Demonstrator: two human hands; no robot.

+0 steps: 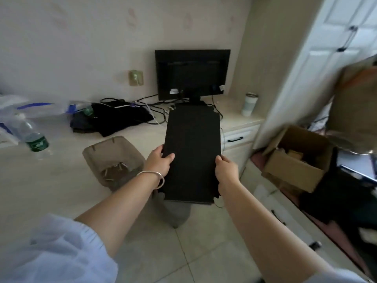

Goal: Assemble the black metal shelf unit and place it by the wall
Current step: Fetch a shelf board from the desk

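Both hands are on the black shelf panel, one at each long edge, and it hangs flat out in front of the person over the tiled floor. The left hand has its grip clamped on the panel's left edge: thumb lying across the top face, the other fingers wrapped under and out of sight. A silver bangle circles that wrist. The right hand takes the opposite edge, thumb tip pressing on top near the rim, fingers curled beneath the panel; how tightly they close underneath cannot be seen. So both grips are grasping the same panel, neither one released.

The panel's far end reaches over the edge of the bench, which lies beyond the hands. Just left of the left grip sits a beige bin on the bench, with small metal hardware inside it. Farther left and beyond lies a plastic water bottle on its side, and a heap of dark cloth with cables. Straight past the panel's far end stands a black monitor against the wall. To the right of it stands a white tumbler. Right of the right grip, an open cardboard box sits low down, beside white drawers.
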